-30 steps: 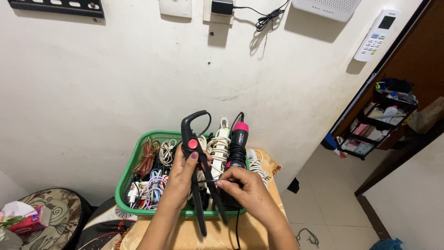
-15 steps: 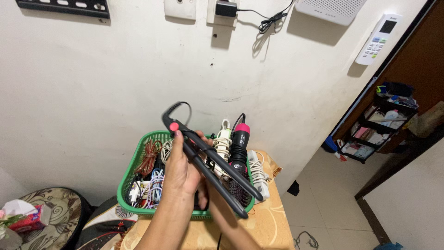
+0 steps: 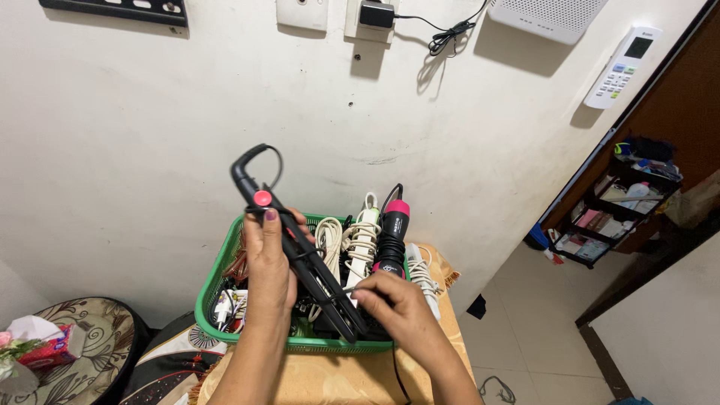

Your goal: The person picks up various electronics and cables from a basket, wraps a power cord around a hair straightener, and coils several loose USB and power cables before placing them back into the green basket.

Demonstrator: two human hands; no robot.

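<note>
The left hand (image 3: 268, 264) holds a black hair straightener (image 3: 300, 251) around its middle, fingers wrapped tight on it. Its long axis runs on a diagonal: the hinge end with the pink button points up and to the left, and the plate tips point down to the right, into the green basket (image 3: 217, 277) of cables on the worktop (image 3: 352, 379). The right hand (image 3: 394, 307) is just beside these tips, nearer to them than the left one. Its fingers look pressed together on something thin, maybe the cord; I cannot tell exactly. A black and pink hair brush (image 3: 391, 236) stands in the basket behind.
</note>
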